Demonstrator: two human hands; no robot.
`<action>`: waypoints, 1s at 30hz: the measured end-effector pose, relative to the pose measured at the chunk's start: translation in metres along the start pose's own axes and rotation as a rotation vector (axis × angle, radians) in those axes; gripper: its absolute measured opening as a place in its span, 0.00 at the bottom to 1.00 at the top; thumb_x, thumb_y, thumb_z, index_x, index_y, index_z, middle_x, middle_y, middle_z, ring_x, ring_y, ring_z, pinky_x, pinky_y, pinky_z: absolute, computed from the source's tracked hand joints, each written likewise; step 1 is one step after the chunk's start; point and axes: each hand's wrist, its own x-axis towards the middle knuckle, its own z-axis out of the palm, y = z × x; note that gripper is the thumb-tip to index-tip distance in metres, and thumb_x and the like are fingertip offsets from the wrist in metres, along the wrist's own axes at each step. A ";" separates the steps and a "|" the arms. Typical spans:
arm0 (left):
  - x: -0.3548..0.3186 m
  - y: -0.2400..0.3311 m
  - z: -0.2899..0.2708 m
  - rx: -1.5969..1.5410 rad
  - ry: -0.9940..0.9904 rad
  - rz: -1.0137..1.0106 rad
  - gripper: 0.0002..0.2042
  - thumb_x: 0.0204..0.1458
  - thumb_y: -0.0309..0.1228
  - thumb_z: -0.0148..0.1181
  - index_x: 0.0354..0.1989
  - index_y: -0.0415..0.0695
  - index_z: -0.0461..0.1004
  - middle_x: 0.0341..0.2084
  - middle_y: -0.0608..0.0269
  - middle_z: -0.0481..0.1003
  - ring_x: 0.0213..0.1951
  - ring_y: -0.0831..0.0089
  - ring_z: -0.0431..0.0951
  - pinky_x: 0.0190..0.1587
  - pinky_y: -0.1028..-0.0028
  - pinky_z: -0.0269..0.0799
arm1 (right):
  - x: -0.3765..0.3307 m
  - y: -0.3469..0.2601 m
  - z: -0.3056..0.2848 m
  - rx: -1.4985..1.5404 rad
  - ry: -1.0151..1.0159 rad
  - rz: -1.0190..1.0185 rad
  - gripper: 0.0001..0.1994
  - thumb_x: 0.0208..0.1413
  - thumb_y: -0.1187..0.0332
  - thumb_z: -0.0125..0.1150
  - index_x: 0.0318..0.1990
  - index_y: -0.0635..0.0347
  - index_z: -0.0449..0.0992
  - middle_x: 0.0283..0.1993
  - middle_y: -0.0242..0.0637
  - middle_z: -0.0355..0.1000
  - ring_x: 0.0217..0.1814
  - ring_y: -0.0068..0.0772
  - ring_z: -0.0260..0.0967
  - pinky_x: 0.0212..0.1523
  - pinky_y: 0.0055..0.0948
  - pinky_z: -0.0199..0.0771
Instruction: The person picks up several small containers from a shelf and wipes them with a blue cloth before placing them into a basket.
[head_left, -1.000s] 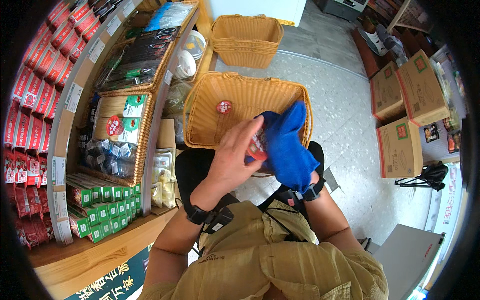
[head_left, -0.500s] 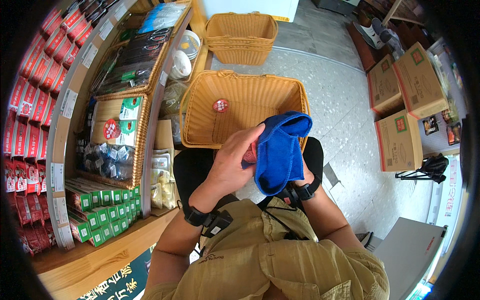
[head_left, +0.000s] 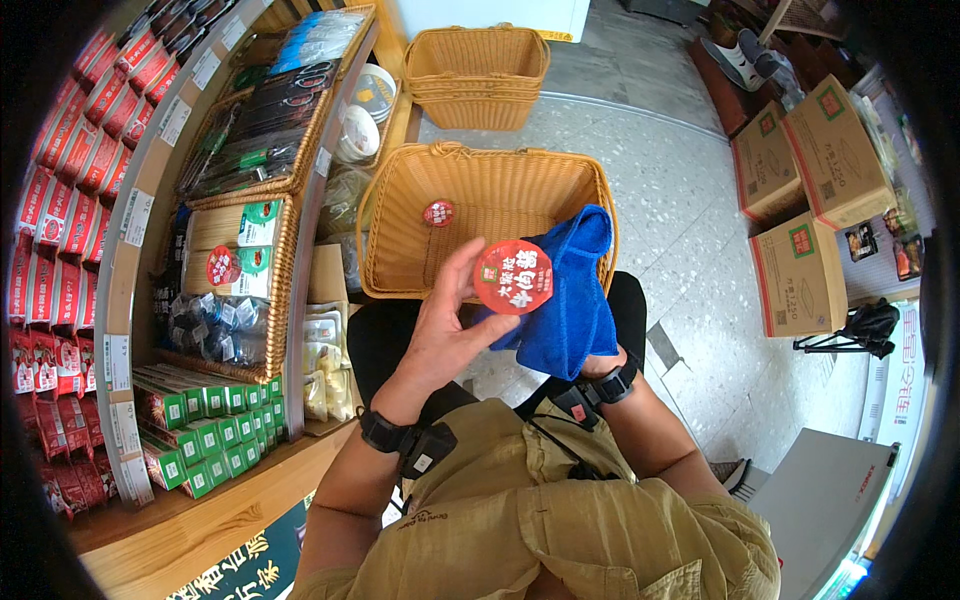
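Note:
My left hand [head_left: 432, 338] is closed round the side of a small tub with a round red lid [head_left: 514, 277], the printed lid turned up. Against its right side lies a blue cloth [head_left: 578, 310], draped over my right hand [head_left: 604, 366]. Only the heel of that hand shows; its fingers are hidden in the cloth, which they grip. Both hands are over my lap, at the near rim of a wicker basket [head_left: 372, 225]. Inside the basket, at its left, sits another round red-lidded tub [head_left: 438, 213].
Stacked wicker baskets [head_left: 478, 95] stand farther off. On the left, a shelf carries red tubs [head_left: 75, 155], packets, green boxes [head_left: 205, 435] and wicker trays [head_left: 285, 250] of goods. Cardboard boxes [head_left: 797, 275] are piled on the right, with a grey-white case [head_left: 825, 510] nearer me.
The red lid, mostly covered by the cloth before, now shows in full, tilted up. The blue cloth has slid off it to the right with my right hand.

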 end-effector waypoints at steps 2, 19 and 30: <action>0.000 0.003 0.001 -0.023 0.011 0.035 0.39 0.39 0.25 0.66 0.59 0.41 0.49 0.53 0.59 0.60 0.54 0.72 0.62 0.56 0.71 0.56 | 0.002 0.006 -0.001 -0.053 0.050 -0.007 0.22 0.60 0.64 0.43 0.60 0.61 0.52 0.59 0.39 0.57 0.58 0.32 0.57 0.59 0.31 0.58; -0.003 0.018 -0.003 0.285 0.000 0.112 0.32 0.43 0.30 0.61 0.58 0.41 0.54 0.52 0.49 0.60 0.54 0.61 0.63 0.55 0.68 0.57 | 0.008 0.002 0.001 -0.396 -0.019 -0.046 0.19 0.59 0.68 0.45 0.57 0.61 0.54 0.52 0.34 0.61 0.51 0.25 0.60 0.54 0.27 0.61; 0.003 0.006 0.001 -0.249 -0.118 0.099 0.17 0.53 0.26 0.50 0.53 0.39 0.64 0.53 0.58 0.60 0.52 0.72 0.64 0.55 0.73 0.58 | 0.005 -0.011 0.014 0.098 0.063 0.187 0.19 0.60 0.59 0.41 0.54 0.60 0.58 0.50 0.37 0.63 0.48 0.30 0.63 0.49 0.28 0.66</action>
